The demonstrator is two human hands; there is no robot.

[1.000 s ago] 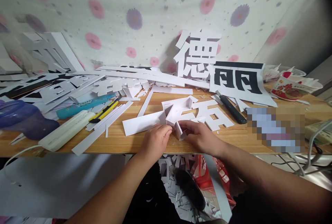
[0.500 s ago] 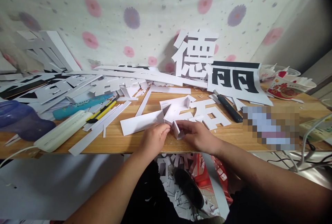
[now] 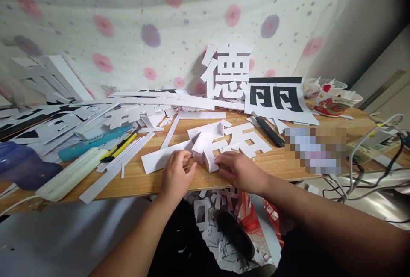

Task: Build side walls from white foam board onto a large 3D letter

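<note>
A white foam-board character (image 3: 224, 140) lies flat near the front edge of the wooden table (image 3: 288, 168). A long white strip (image 3: 160, 159) runs along its left side and bends into upright walls. My left hand (image 3: 175, 175) pinches this strip where it meets the character. My right hand (image 3: 238, 169) has its fingers pressed on the character's lower front corner. A black utility knife (image 3: 268, 129) lies to the right, beyond my right hand.
A yellow-black cutter (image 3: 118, 150), a teal tool (image 3: 92, 142) and a white bar (image 3: 70, 174) lie left among many white cut-outs. Finished characters (image 3: 226, 72) lean on the flowered cloth. Bowl (image 3: 335, 101) and cables (image 3: 368, 157) at right. Scraps and a red bag below the table.
The view has swung right and tilted. My left hand has slid a little left along the strip; my right hand stays on the character's front corner.
</note>
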